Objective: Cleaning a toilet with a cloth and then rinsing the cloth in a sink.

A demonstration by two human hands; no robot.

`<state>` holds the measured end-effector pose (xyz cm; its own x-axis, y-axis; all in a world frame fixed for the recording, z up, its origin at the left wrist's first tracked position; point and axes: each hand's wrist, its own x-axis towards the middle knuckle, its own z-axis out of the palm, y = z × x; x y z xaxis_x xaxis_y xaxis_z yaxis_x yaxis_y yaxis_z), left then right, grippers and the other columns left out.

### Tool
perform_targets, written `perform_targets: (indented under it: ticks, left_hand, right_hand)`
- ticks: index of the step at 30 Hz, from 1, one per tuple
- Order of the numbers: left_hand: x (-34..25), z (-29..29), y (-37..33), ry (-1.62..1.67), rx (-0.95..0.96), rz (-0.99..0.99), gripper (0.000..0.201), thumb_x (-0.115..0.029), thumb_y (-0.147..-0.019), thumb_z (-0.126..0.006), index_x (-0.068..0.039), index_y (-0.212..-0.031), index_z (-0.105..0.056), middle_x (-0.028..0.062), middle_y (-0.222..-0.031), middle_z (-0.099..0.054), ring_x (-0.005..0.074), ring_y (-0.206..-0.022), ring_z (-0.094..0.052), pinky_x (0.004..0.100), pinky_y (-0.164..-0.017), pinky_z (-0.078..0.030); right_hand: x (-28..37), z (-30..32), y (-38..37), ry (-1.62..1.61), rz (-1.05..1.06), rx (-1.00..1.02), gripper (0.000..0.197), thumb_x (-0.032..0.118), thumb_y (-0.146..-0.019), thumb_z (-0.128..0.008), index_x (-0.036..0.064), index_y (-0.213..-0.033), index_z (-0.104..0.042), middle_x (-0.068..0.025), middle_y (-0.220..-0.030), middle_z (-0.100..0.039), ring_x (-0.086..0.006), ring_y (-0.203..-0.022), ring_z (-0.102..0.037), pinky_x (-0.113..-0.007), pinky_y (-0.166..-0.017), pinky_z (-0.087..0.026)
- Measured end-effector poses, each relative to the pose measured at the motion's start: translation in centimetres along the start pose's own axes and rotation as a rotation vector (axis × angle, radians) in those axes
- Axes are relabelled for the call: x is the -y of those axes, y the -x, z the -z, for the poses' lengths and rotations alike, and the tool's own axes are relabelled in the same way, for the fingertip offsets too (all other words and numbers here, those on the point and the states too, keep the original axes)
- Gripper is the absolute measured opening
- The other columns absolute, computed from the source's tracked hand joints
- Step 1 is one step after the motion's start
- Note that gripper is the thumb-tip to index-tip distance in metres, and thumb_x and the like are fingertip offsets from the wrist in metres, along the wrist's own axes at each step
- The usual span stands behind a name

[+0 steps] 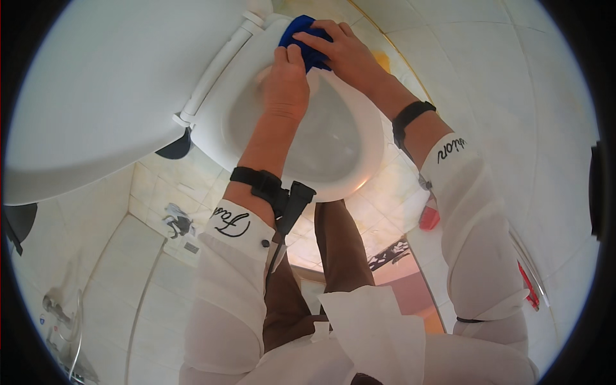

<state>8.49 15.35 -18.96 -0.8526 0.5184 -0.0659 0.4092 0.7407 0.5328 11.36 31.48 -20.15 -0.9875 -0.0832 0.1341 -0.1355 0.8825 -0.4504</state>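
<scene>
Cloth (300,27), blue and wrinkled, lies at the far rim of the smooth, white, oval toilet bowl (373,147); the left hand (286,80) and right hand (350,56) hold it with curled fingers.

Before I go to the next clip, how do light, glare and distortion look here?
Head view: black surrounds the fisheye image, bending seams between the wall tiles; head view: warm glare on the toilet bowl, lower right; head view: blue cloth reads dark.
</scene>
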Motion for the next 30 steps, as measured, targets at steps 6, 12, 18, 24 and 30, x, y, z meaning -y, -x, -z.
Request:
perform_targets:
  ticks: [6,12,18,24,30]
  left_hand:
    - [-2.9,-1.7,1.5,0.214,0.016,0.076,0.040,0.006,-0.079,-0.063,-0.003,-0.113,-0.044,0.0206,-0.109,-0.049,0.0426,-0.091,-0.062,0.0479,-0.075,-0.055]
    - [-5.9,-3.7,4.2,0.364,-0.007,0.142,0.041,0.009,-0.078,-0.062,-0.005,-0.114,-0.048,0.0200,-0.109,-0.049,0.0438,-0.096,-0.059,0.0481,-0.080,-0.052]
    - [-7.2,-5.0,6.9,0.373,0.043,0.088,0.040,0.010,-0.079,-0.060,-0.006,-0.113,-0.048,0.0198,-0.109,-0.048,0.0435,-0.091,-0.059,0.0485,-0.077,-0.052]
    - [-8.2,-5.9,10.2,0.385,0.109,0.027,0.040,0.010,-0.079,-0.058,-0.007,-0.115,-0.051,0.0185,-0.110,-0.049,0.0412,-0.092,-0.058,0.0480,-0.077,-0.051]
    - [-8.3,-6.7,13.8,0.365,0.194,-0.039,0.045,0.010,-0.077,-0.057,-0.008,-0.118,-0.052,0.0171,-0.110,-0.050,0.0398,-0.093,-0.058,0.0475,-0.078,-0.052]
  right_hand:
    - [-0.3,1.2,3.9,-0.042,-0.112,0.007,0.059,0.007,-0.078,-0.072,0.0332,-0.129,-0.058,-0.0055,-0.126,-0.051,-0.0316,-0.111,-0.054,-0.039,-0.088,-0.055]
    - [0.1,2.1,8.8,-0.076,-0.215,-0.001,0.063,0.006,-0.077,-0.073,0.0332,-0.131,-0.056,-0.0069,-0.124,-0.051,-0.0330,-0.109,-0.054,-0.039,-0.087,-0.055]
    - [1.6,2.6,13.0,-0.052,-0.368,0.022,0.071,0.003,-0.073,-0.075,0.0328,-0.134,-0.054,-0.0081,-0.125,-0.049,-0.0337,-0.110,-0.052,-0.040,-0.085,-0.056]
    - [3.8,2.5,17.3,-0.051,-0.464,-0.022,0.077,-0.002,-0.069,-0.074,0.0307,-0.135,-0.052,-0.0098,-0.123,-0.049,-0.0352,-0.110,-0.051,-0.042,-0.083,-0.057]
    - [6.7,1.8,21.3,-0.031,-0.598,-0.072,0.083,-0.007,-0.064,-0.073,0.0298,-0.136,-0.052,-0.0108,-0.123,-0.049,-0.0359,-0.109,-0.050,-0.042,-0.084,-0.056]
